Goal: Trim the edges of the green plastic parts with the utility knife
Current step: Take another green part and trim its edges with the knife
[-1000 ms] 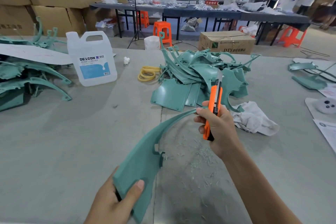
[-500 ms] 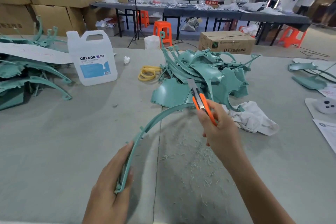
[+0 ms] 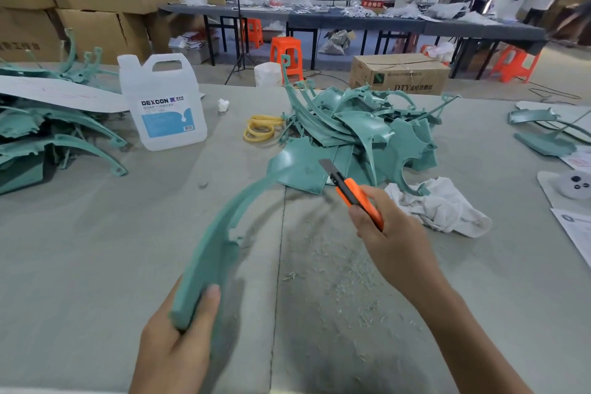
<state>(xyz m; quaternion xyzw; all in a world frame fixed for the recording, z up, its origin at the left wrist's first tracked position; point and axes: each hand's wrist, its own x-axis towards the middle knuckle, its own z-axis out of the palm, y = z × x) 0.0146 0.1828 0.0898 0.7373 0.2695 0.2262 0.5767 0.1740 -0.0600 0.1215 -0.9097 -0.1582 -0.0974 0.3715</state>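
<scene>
Lower centre: my left hand (image 3: 179, 339) grips the wide end of a curved green part (image 3: 220, 240), thumb on top. Its thin tip arcs up toward the pile of green parts (image 3: 361, 131) at centre. My right hand (image 3: 393, 243) is clenched round the orange utility knife (image 3: 355, 193), blade out, apart from the part.

The part looks light, thin and probably springy. I judge the wide end the firmest hold.

Readable: "DEXCON" on the white jug (image 3: 161, 102), upper left; "DTY" on the cardboard box (image 3: 399, 77), upper right of centre.
</scene>
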